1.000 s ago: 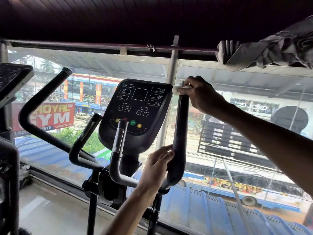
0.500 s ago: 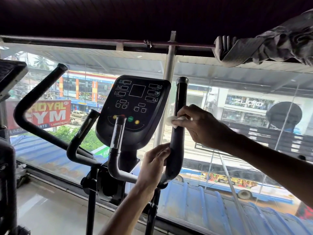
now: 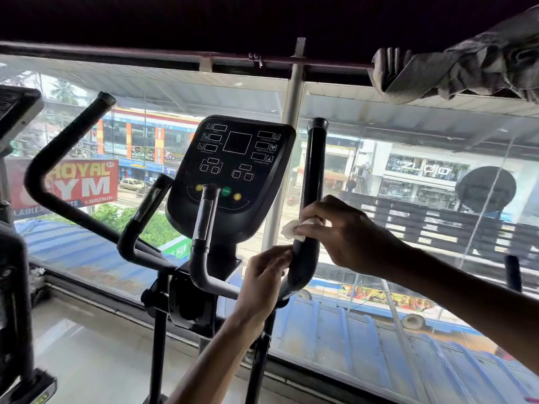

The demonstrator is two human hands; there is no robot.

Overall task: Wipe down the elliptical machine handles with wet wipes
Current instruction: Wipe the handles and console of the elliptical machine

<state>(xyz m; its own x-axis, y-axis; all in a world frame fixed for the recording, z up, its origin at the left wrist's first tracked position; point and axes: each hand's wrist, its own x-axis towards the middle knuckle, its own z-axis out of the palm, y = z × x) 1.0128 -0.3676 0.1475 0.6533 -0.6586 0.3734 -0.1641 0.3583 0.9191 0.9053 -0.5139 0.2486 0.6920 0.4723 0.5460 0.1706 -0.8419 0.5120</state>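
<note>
- Wet wipe [image 3: 291, 229]: white, bunched, pressed against the right handle [image 3: 315, 170] at mid-height, right of the console [image 3: 233, 170].
- Right grip [image 3: 353, 234]: clenched round the wipe (fingers wrapping the handle too).
- Left grip [image 3: 262, 279]: grasping the handle's lower bend, just below the wipe.

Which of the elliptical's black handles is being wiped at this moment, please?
The tall handle right of the console: the right hand presses a white wipe against it and the left hand holds its bend. The other handles are untouched.
</note>
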